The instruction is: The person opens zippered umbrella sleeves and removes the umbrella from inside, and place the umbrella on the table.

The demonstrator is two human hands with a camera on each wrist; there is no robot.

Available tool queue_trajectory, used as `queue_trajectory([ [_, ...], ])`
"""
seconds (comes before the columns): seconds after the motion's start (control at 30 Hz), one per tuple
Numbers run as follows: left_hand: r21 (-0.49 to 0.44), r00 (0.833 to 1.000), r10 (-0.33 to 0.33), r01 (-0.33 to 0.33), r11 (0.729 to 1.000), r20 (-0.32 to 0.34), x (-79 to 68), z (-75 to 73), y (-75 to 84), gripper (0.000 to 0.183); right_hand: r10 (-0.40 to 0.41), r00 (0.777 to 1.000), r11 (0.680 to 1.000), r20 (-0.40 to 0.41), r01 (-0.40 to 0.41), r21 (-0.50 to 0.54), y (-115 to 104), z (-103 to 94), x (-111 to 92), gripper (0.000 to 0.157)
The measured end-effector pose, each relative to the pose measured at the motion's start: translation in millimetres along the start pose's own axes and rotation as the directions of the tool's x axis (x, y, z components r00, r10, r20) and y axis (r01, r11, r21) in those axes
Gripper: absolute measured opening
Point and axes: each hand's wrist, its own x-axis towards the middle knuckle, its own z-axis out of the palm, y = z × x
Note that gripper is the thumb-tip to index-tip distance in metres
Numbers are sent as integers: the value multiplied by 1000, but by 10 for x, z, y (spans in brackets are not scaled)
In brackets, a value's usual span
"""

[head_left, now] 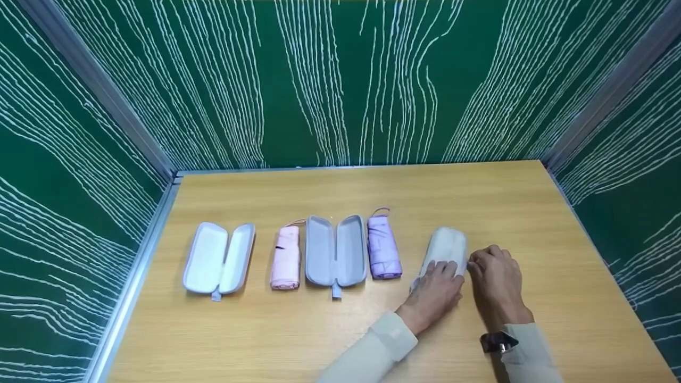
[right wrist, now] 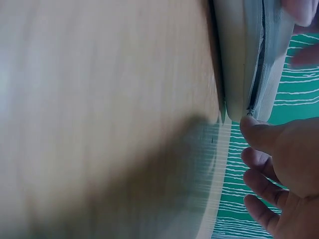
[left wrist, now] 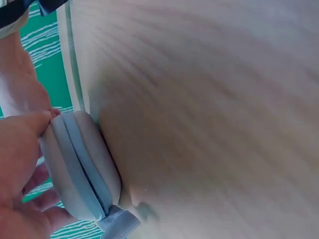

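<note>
A pale grey zip case (head_left: pixel 447 244) lies folded together at the right of the table. My left hand (head_left: pixel 432 293) holds it from above, thumb and fingers spread over its near end. In the left wrist view a fabric tab (left wrist: pixel 118 222) sticks out from the case's end, beside the seam. At the case's right side, my right hand (head_left: pixel 499 282) pinches the small zipper pull (right wrist: pixel 250 113) between thumb and index finger. Along that side, the right wrist view shows a dark gap between the zipper's two tapes.
Left of the hands lie a folded purple umbrella (head_left: pixel 384 247), an opened grey case (head_left: pixel 336 263), a folded pink umbrella (head_left: pixel 286 258) and an opened white-lined case (head_left: pixel 215 266). Green panels (head_left: pixel 404 80) with white wavy lines border the wooden table (head_left: pixel 239 340) at the back and sides.
</note>
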Motion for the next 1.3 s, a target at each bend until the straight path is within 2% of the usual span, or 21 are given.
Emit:
queue_trajectory([
  [0.13, -32, 997, -81, 82, 996, 18, -29, -8, 35, 34, 11, 1000, 1000, 10, -11, 4, -5, 2, -11, 6],
  [0.23, -47, 992, -113, 115, 992, 48, -34, -29, 34, 41, 26, 999, 1000, 19, -26, 0, -4, -1, -10, 8],
  [0.47, -95, 988, -88, 100, 990, 127, -19, -100, 9, 43, 66, 997, 998, 36, -66, -14, 42, -23, 11, 6],
  [0.67, -118, 985, -68, 88, 989, 160, -38, -137, 7, 42, 95, 994, 995, 45, -93, -32, 108, -43, 23, 7],
  [0.93, -76, 988, -63, 74, 994, 140, -48, -143, 5, 30, 78, 997, 996, 28, -77, -56, 143, -42, 49, 5],
  [1.07, -75, 990, -60, 70, 995, 129, -48, -141, 12, 31, 107, 994, 993, 36, -105, -50, 150, -47, 60, 5],
  [1.3, -76, 987, -35, 48, 996, 157, -39, -154, 13, 37, 114, 992, 993, 55, -112, -43, 205, -81, 65, 8],
])
